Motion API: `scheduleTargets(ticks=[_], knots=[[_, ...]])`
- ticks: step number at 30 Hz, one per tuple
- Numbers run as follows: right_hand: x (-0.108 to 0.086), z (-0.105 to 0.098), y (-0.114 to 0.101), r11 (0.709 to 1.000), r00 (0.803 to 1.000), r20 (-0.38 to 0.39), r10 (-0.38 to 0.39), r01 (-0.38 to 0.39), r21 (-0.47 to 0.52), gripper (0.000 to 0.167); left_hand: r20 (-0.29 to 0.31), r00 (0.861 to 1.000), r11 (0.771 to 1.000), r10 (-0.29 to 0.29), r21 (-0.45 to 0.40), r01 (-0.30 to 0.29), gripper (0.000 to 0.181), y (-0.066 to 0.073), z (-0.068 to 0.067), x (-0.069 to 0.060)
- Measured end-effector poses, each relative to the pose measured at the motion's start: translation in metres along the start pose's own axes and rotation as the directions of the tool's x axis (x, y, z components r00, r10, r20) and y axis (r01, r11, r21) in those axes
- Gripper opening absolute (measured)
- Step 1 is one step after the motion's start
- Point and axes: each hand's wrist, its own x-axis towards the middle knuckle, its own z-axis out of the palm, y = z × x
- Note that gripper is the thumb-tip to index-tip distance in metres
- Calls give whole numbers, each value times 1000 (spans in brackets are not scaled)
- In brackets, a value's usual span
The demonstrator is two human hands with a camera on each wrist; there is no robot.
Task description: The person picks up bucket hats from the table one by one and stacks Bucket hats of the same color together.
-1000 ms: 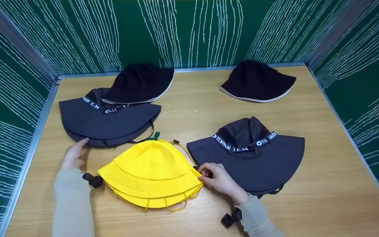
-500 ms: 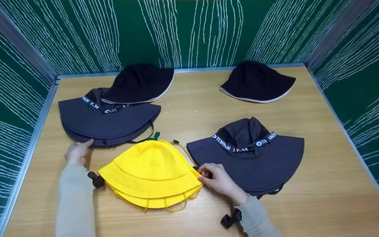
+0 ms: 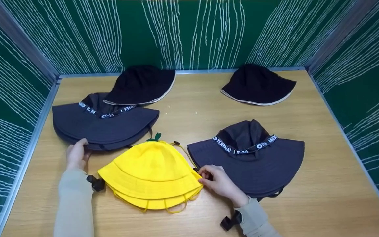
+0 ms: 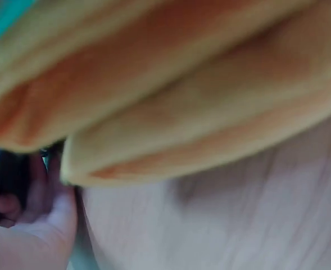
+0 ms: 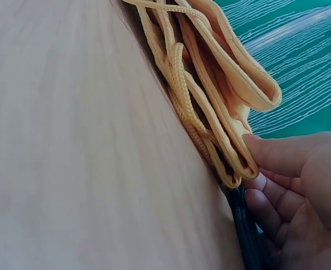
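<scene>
A yellow bucket hat with a green leaf tip lies at the front middle of the table. At its right corner my right hand pinches the brim; in the right wrist view the thumb lies on the folded yellow edge, with cords hanging beside it. My left hand grips the front brim edge of a dark grey wide-brimmed hat with a lettered band. The left wrist view, mostly filled by blurred yellow cloth, shows its fingers curled by dark fabric.
A black hat with a pale rim overlaps the crown of the left grey hat. Another black hat sits at the back right. A second grey lettered hat lies right of the yellow one. Green walls enclose the table.
My left hand has shifted onto the left grey hat's brim and taken hold of it. That hat has slid slightly left and toward me. My right hand stays at the yellow brim.
</scene>
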Motion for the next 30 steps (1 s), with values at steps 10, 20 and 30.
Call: scheduleTargets(ticks=[10, 20, 30], knots=[[-2, 0, 4, 999, 999, -22, -46, 46, 8, 11, 190, 981, 956, -42, -278, 94, 65, 2, -2, 1], [-1, 2, 5, 996, 995, -51, -86, 87, 21, 11, 88, 991, 978, 99, -194, -80, 65, 14, 1, -11], [-1, 2, 1, 1000, 1000, -23, -20, 20, 8, 11, 37, 984, 916, 177, -373, -150, 44, 38, -4, -38]])
